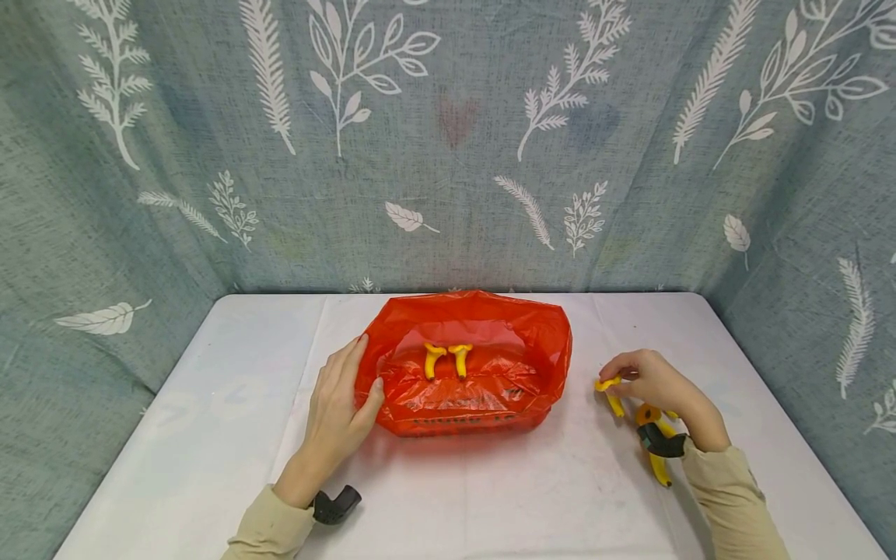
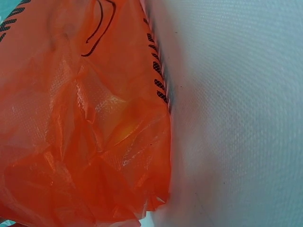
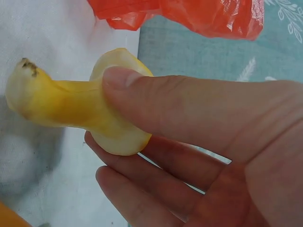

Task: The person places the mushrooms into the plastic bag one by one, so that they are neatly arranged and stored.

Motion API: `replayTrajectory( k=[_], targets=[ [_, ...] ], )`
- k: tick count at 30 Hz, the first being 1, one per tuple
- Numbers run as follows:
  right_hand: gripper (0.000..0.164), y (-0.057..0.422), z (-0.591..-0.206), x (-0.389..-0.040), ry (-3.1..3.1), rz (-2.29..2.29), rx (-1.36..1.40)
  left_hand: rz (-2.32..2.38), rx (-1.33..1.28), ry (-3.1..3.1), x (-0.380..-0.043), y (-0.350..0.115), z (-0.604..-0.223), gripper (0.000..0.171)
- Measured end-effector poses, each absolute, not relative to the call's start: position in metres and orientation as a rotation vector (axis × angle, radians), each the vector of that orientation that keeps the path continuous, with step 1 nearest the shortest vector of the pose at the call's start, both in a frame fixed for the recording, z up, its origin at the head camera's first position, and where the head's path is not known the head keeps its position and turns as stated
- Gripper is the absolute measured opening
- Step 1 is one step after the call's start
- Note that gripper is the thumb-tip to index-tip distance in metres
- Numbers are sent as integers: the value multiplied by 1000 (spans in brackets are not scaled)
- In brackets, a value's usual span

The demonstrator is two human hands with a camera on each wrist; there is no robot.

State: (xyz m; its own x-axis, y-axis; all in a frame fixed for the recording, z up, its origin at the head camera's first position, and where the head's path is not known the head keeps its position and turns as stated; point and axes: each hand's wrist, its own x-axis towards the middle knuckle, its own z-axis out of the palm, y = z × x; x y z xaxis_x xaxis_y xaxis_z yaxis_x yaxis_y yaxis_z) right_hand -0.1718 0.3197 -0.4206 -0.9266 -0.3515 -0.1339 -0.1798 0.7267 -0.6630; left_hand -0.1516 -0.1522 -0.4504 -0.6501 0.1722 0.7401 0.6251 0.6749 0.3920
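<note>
Red bag (image 1: pixel 476 313), illegible black print (image 2: pixel 157 67); hands (image 1: pixel 337 404) (image 1: pixel 654 383) touching bag, mushroom (image 3: pixel 66 105)

Passable from above through the mouth of the red bag (image 1: pixel 465 400), with room either side of two yellow mushrooms (image 1: pixel 432 364) inside. Blocked along the left rim by the left fingers (image 1: pixel 348 367). Open across the tabletop (image 1: pixel 504 498) in front, and between bag and held mushroom (image 1: pixel 615 404) in the right fingers (image 1: pixel 624 362). Crowded beneath the right wrist by more yellow pieces (image 1: pixel 659 470). Walled behind by a curtain (image 1: pixel 434 260).
</note>
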Motion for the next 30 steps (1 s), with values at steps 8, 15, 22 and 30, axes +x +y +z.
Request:
replayTrajectory(
  k=[8,15,22,30],
  targets=[
    [15,319,-419,-171,2696,-1037,-447,-850,-608,-2200,-151,-152,-450,61],
    [14,316,-414,-169,2714,-1071,-441,-846,-616,-2174,-152,-152,-451,61],
    [15,314,-410,-166,2756,-1105,-426,-850,-618,-2183,-152,-151,-450,61],
    [17,313,-407,-164,2785,-1160,-454,-858,-613,-2204,-150,-151,-448,61]
  ],
)
